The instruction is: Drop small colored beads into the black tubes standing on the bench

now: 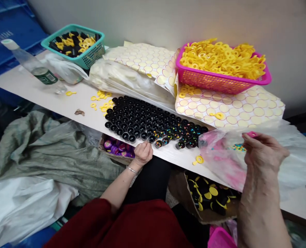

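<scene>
Rows of small black cups (132, 119) stand packed together on the table. Those toward the right, including several front cups (165, 141), have colourful beads in them; the left ones show none. At the table's front edge, my left hand (143, 153) is closed with curled fingers, right beside a front cup (151, 138). Whatever those fingers may hold is hidden. On the right, my right hand (264, 150) pinches a small pink plastic piece (251, 134) above a clear plastic bag (220, 137). Coloured beads (238, 147) lie in that bag, by my fingers.
Behind the cups are a pink basket (220, 80) heaped with yellow rings, dotted sheets (145, 57) and a green basket (90, 57). A bottle (42, 74) leans at left. Below the table are a box of purple discs (116, 147) and a carton (191, 201).
</scene>
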The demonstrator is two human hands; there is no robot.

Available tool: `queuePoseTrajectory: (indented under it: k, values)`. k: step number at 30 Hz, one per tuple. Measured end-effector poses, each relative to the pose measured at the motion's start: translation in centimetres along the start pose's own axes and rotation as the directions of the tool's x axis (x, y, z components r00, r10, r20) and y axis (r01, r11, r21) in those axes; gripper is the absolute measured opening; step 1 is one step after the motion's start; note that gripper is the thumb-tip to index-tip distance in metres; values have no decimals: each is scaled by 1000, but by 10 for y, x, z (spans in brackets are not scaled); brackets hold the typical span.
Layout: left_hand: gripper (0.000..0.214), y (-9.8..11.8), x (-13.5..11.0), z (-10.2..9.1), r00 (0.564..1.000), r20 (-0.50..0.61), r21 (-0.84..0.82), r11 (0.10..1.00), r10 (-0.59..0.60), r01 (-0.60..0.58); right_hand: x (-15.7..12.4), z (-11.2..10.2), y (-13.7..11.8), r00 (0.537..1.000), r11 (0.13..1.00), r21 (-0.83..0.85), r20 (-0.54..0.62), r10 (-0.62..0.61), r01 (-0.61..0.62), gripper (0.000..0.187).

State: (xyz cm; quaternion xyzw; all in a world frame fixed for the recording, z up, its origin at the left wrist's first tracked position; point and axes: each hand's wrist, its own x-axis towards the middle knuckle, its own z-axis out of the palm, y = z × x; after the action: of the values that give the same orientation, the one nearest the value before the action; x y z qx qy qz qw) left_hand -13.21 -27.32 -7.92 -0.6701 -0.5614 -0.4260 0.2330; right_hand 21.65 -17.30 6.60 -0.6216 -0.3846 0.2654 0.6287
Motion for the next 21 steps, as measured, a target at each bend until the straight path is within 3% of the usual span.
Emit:
queuePoseTrajectory:
  k: [4,6,8,10,12,14,16,18,21]
  values:
    - [16,-1,-2,0,1000,1,-19,1000,7,-7,-34,52,-18,959,993,79,277,61,-86,24]
    - [17,-1,-3,1,1000,10,-31,1000,0,1,-44,79,-16,921,990,3,368,127,-138,28]
    - [17,-2,-5,1,1000,8,-38,999,-8,8,-48,102,-8,891,983,-154,427,153,-95,27]
    - [17,-2,-6,2,1000,8,-35,999,-13,14,-46,117,-1,873,932,-356,473,117,68,20]
    - [18,-2,-7,2,1000,13,-27,1000,-10,10,-42,127,1,848,772,-561,527,54,299,15]
    - [18,-2,-7,2,1000,16,-19,1000,-5,5,-39,133,-2,804,517,-703,593,46,489,19]
    - [17,-2,-7,2,1000,15,-9,1000,-7,7,-39,138,-8,756,297,-742,649,91,601,26]
    - [17,-3,-7,2,1000,20,-4,1000,-11,11,-41,144,-12,706,168,-715,698,123,678,30]
    - [18,-3,-10,3,999,39,3,1000,-17,17,-43,149,-16,619,81,-628,777,117,774,28]
